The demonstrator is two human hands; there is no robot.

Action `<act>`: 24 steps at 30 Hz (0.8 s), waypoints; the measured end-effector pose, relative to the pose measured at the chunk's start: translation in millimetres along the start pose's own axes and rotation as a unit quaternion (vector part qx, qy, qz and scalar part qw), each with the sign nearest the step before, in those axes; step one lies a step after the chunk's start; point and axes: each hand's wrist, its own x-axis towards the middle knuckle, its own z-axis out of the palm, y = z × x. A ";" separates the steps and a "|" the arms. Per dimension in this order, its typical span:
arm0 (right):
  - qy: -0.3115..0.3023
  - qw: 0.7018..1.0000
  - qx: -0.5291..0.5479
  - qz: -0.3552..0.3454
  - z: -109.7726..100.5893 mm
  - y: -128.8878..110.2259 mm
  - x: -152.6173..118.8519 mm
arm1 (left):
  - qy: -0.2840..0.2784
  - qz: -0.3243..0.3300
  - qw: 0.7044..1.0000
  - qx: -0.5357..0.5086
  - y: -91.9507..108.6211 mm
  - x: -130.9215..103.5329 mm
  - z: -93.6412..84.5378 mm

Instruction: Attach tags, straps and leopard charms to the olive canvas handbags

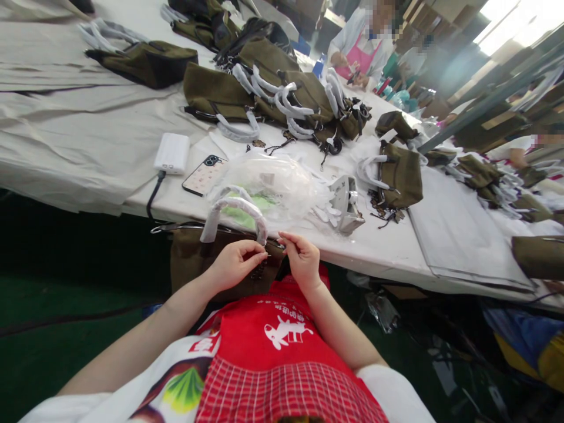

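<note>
An olive bag (189, 258) hangs at the table's front edge against my apron, its handle (240, 205) wrapped in pale film and standing up. My left hand (240, 261) is closed in a pinch in front of the bag's top, beside a small dark chain (259, 270). A tiny thin piece shows at its fingertips, too small to name. My right hand (302, 255) pinches at the bag's right top corner, close to a small shiny metal part. Whatever lies between its fingers is hidden. The two hands are slightly apart.
Behind the bag lie a clear plastic bag (282, 185), a phone (205, 175), a white power bank (171, 154) with a cable, and a metal dispenser (348, 205). Several olive bags (218, 94) are heaped farther back. A co-worker (363, 50) in a pink apron stands across the table.
</note>
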 end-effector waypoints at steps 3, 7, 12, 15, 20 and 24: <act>0.013 0.999 0.027 0.012 2.6 0.7 3.6 | -0.013 0.005 1.000 0.003 -0.2 -2.1 1.9; -0.045 0.992 0.095 0.069 4.4 1.3 3.1 | 0.004 -0.007 1.000 -0.015 2.6 -4.1 0.5; -0.160 0.987 -0.024 0.010 -2.7 -5.8 -3.4 | 0.027 0.051 0.997 0.044 7.3 -4.5 -7.4; -0.221 0.968 -0.118 -0.032 -8.4 -13.8 -3.7 | 0.011 0.099 0.989 0.111 7.9 -4.0 -10.2; -0.270 0.941 -0.193 -0.059 -12.6 -23.0 -1.6 | -0.011 0.118 0.978 0.173 7.9 -1.8 -10.0; -0.289 0.928 -0.226 -0.067 -13.5 -23.9 -1.8 | -0.022 0.118 0.977 0.178 7.8 -0.1 -10.2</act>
